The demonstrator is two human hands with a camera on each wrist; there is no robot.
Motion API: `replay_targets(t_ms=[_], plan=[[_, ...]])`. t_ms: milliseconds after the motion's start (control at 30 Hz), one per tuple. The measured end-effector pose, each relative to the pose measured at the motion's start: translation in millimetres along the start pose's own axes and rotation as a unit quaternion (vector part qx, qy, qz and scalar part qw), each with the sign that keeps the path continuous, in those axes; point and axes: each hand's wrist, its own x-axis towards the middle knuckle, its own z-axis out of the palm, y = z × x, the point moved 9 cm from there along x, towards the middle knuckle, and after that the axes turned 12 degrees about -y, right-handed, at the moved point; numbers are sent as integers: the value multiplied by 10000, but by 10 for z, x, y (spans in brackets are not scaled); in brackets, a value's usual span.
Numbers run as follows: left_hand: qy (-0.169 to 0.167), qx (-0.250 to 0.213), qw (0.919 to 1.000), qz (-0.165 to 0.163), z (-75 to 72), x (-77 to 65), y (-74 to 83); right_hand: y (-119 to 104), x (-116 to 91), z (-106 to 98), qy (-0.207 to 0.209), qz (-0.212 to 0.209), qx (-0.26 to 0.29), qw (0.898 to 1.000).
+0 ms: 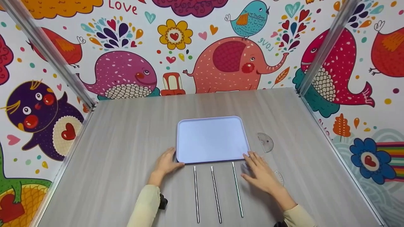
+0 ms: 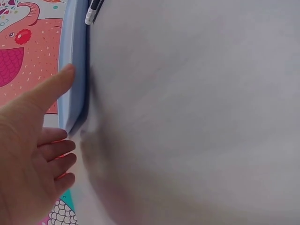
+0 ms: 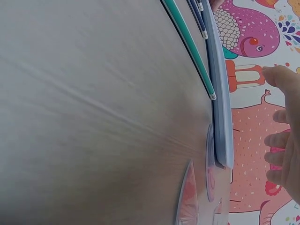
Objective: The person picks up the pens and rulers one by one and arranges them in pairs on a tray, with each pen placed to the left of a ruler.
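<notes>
A pale lavender-blue tray (image 1: 211, 138) lies flat on the table. My left hand (image 1: 164, 164) is at its near left corner, thumb (image 2: 65, 77) along the front side and fingers by the left side. My right hand (image 1: 260, 173) reaches to the near right corner, fingertips over the rim and thumb held apart; in the right wrist view its fingers (image 3: 279, 140) look loosely spread. Between the hands lie two dark pencils (image 1: 196, 195) and a green pencil (image 1: 238, 190), lined up lengthwise before the tray.
A clear protractor (image 1: 265, 142) lies right of the tray. Another protractor (image 1: 279, 178) is partly hidden by the right hand. Printed cartoon walls (image 1: 126, 72) and metal posts (image 1: 328, 47) enclose the wood-grain table (image 1: 126, 132).
</notes>
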Motion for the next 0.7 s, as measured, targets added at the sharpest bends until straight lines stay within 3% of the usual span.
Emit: replay_targets(t_ms=[200,433,700], plan=[[80,-233,9997,84,8,-3,-20,-26,-2,-2,97,-105,11,9999],[321,-68,9986,419,-3,-12,15,-85,-16,21,183,-208,67,9996],[114,146,9996,227,5,-9,42,-186,-6,62,144,-215,51,9997]])
